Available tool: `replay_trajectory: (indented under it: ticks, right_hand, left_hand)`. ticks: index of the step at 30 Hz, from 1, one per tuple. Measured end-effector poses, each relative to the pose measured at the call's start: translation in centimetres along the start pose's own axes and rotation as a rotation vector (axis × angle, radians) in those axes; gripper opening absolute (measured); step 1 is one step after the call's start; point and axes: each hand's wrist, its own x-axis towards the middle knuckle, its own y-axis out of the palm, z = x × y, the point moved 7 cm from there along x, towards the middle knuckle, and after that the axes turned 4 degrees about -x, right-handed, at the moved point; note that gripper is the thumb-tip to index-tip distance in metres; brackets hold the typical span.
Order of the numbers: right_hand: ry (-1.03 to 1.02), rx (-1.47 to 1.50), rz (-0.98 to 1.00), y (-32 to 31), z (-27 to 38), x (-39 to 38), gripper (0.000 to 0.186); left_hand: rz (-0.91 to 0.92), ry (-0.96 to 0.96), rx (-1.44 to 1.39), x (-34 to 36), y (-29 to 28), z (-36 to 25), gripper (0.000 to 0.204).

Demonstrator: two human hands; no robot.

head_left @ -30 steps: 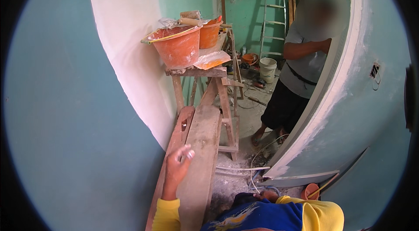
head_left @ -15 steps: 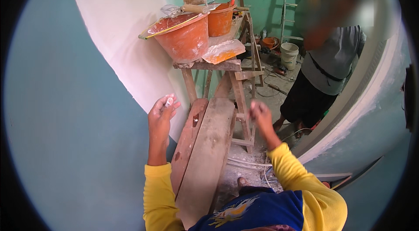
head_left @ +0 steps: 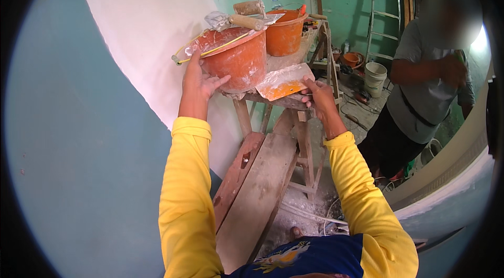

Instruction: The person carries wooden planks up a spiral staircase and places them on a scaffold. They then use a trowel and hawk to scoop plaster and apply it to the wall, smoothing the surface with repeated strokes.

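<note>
My left hand (head_left: 198, 86) is at the near left side of an orange bucket (head_left: 239, 62). Its fingers reach up to the rim and its thumb is spread against the bucket's side. The bucket is smeared with white and has a yellow-covered handle. My right hand (head_left: 321, 102) pinches the right corner of a flat orange plate (head_left: 286, 82) caked with white plaster, which lies at the front of the wooden trestle stand. Across the bucket's rim rest a trowel (head_left: 247, 21) with a wooden handle and a second wooden-handled tool (head_left: 249, 8).
A second orange bucket (head_left: 283, 36) and a bottle (head_left: 275, 2) stand behind. Planks (head_left: 257, 194) slope down below the wooden stand (head_left: 294, 101). To the right is a person in grey (head_left: 420, 89), near a white pail (head_left: 375, 77) and a ladder (head_left: 384, 15). A blue-and-white wall (head_left: 89, 136) borders the left.
Both hands have moved forward and up from mid-air. The left now touches the bucket, and the right has taken hold of the orange plate. The other person's arm has come down.
</note>
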Motion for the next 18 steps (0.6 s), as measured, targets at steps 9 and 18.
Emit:
replay_trajectory:
  ticks: [9,18]
  right_hand:
    - [-0.114,0.25,-0.07,1.4,-0.2,0.8,0.014]
    - [-0.195,0.385,-0.161,-4.5,0.6,-2.4,0.012]
  left_hand:
    - [-0.005,0.066,-0.225,4.5,0.0,-1.8,0.056]
    - [-0.164,-0.034,-0.37,-2.1,-3.5,-3.2,0.055]
